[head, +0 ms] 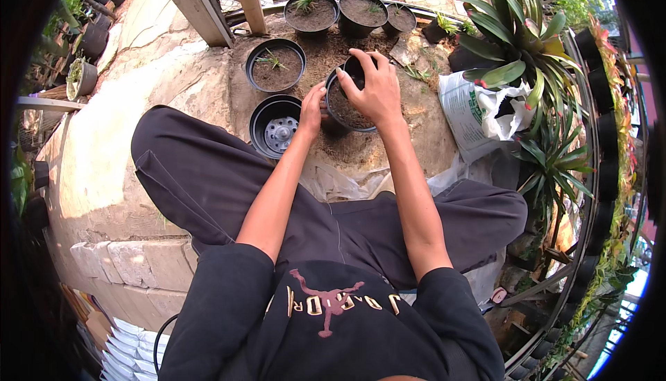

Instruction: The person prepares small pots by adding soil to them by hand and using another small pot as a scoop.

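In front of me stands a black plastic pot (346,108) with brown soil in it. My left hand (312,108) rests against the left side of its rim. Over the pot, my right hand (375,87) grips a smaller black pot (354,70), tilted with its dark opening partly in view; the fingertips curl over its rim. An empty black pot (276,126) with a grey perforated bottom is just left of my left hand. Behind it sits a soil-filled pot (276,65) with a small spiky seedling. What lies under my right palm is hidden.
Potted seedlings (311,12) stand in a row by the wire fence at the back. To the right are a torn white plastic sack (468,116) and large bromeliads (512,43). A wooden post (195,4) rises at the back left. Plastic sheeting (348,182) lies by my legs.
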`<state>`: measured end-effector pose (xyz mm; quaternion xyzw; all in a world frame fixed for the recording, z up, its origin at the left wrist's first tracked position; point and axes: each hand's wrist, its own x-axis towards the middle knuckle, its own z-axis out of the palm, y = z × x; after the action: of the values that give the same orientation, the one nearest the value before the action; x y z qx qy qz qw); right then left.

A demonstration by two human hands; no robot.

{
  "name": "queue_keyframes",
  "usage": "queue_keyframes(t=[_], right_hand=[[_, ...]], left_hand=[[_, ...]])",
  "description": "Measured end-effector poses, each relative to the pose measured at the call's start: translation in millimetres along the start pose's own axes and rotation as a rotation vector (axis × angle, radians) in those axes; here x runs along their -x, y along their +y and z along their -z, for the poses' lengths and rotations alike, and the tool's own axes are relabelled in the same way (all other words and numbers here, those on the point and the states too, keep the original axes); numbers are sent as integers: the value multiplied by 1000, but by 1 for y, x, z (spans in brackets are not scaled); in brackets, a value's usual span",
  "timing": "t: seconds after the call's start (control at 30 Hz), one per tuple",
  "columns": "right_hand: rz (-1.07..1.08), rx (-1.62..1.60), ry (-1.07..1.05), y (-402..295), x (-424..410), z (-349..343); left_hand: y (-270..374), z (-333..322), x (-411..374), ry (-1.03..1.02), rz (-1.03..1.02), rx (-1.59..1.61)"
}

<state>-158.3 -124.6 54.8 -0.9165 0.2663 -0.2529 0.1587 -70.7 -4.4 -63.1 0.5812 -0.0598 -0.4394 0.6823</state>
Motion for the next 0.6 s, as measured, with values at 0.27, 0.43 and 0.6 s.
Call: queue_keyframes(t=[0.27,0.43,0.6], right_hand=[[0,41,-224,14,15,-12],[8,-65,75,2,2,12],[-38,66,-208,23,13,-10]], left_hand=[[-5,-5,-7,21,-5,75],[0,-9,-2,2,-10,92],[1,-12,-6,7,-6,125]])
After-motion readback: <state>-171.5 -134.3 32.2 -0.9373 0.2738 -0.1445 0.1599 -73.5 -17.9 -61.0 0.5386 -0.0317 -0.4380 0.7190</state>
